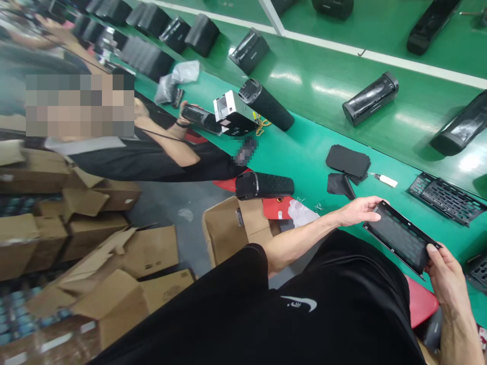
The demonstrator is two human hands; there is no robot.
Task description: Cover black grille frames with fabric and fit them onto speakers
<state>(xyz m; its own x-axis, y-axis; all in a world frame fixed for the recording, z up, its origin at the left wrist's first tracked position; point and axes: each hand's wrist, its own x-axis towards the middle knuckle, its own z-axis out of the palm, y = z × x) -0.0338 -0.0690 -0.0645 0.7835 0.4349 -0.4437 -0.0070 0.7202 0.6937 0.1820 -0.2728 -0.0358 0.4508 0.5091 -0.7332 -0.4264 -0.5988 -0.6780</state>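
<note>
Both of my hands hold a black perforated grille panel [399, 235] just above the near edge of the green bench [315, 147]. My left hand [359, 210] grips the panel's left end, fingers curled over its top edge. At the panel's right end is my right hand [447, 276], with the thumb pressed on the corner. A stack of black fabric sheets [348, 162] lies on the bench just beyond my left hand. Another black grille [445, 197] lies flat on the bench to the right.
Several black cylindrical speaker bodies [371, 99] lie along the bench. A person in black at the left holds a black part [200, 117] beside a white-and-black box [233, 112]. Open cardboard boxes [114, 253] crowd the floor at the left. A red stool [420, 301] is beneath me.
</note>
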